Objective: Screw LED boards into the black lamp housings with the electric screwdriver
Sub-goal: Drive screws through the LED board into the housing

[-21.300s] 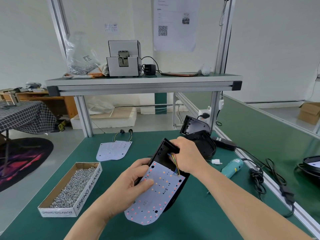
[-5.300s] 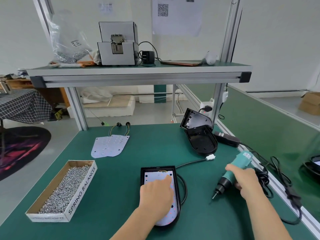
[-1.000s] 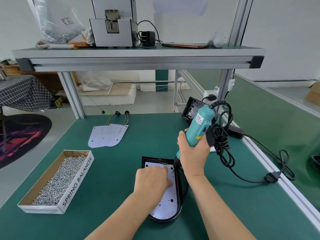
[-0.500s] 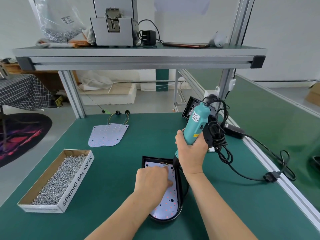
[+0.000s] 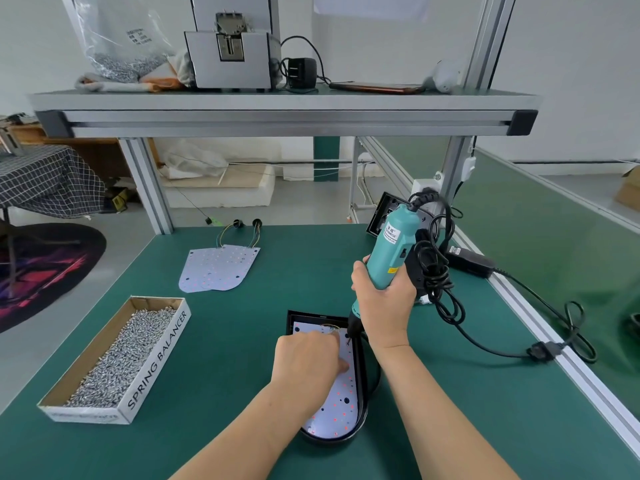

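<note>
The green bench (image 5: 225,341) carries a cardboard box (image 5: 156,362) of loose screws at the left, spare LED boards (image 5: 218,270) overlapping farther back, and a black lamp housing (image 5: 332,441) near the front, with a board lying in it. A power adapter (image 5: 471,263) sits at the right edge. The upper shelf (image 5: 277,114) bears a grey machine (image 5: 230,60), a bag of screws (image 5: 117,46) and a phone (image 5: 375,87).

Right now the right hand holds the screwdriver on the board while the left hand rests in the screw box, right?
No: in the head view the left hand rests on the LED board, not in the screw box. The rest holds.
</note>
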The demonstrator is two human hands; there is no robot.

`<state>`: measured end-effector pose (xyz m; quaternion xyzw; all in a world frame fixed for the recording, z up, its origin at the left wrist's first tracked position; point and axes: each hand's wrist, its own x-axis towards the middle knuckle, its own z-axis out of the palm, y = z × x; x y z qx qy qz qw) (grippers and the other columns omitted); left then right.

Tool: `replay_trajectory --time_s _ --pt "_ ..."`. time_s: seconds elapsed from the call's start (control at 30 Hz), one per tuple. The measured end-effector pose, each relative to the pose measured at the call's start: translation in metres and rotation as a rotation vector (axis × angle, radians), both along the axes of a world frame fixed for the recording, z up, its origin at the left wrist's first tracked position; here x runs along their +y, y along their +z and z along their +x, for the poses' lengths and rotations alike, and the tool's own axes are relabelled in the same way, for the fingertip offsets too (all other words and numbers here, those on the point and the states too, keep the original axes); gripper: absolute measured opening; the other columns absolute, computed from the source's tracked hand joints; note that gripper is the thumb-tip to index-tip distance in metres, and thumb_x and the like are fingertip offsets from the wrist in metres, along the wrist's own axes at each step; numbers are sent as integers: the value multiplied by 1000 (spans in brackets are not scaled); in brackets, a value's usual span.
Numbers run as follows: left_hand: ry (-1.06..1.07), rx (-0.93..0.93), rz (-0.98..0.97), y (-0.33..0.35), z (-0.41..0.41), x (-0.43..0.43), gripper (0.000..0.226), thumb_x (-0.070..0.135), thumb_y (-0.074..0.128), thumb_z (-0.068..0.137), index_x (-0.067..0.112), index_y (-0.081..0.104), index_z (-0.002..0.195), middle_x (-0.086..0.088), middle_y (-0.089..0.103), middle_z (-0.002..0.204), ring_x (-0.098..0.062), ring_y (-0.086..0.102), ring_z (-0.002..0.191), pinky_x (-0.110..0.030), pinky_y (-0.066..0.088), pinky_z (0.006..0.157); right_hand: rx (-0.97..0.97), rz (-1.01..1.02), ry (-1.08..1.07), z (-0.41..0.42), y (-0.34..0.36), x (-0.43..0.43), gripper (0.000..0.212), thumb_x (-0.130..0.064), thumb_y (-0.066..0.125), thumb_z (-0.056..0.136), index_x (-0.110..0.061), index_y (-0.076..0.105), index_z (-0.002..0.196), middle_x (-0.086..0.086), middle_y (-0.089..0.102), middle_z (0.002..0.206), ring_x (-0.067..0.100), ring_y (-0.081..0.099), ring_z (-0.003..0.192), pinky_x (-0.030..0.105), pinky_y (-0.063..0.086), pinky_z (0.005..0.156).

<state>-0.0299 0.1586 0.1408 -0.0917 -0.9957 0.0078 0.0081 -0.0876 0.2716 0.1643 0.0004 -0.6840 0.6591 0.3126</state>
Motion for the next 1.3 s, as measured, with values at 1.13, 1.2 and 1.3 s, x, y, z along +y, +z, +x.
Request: replay_trajectory --time_s 1.13,1.2,1.3 --pt "367 -480 1402 35 28 -19 16 2 48 96 0 64 97 -9 59 84 -10 58 63 -16 45 55 -57 -538 -40 63 44 40 19 -31 75 88 -21 58 87 -2 64 63 13 61 62 30 50 66" --pt "500 -576 1887 42 36 -27 25 -17 39 94 -10 62 100 -21 63 90 -20 64 73 -22 57 57 -69 -596 -48 69 44 39 21 -32 72 90 -18 57 88 -5 62 58 12 58 57 28 48 63" --pt "515 -601 2095 42 47 -36 32 -25 31 94 -17 60 106 -28 63 105 -27 72 86 -25 62 64 -74 -650 -43 78 46 34 20 -28 72 89 -18 55 88 -4 59 56 13 54 54 26 46 56"
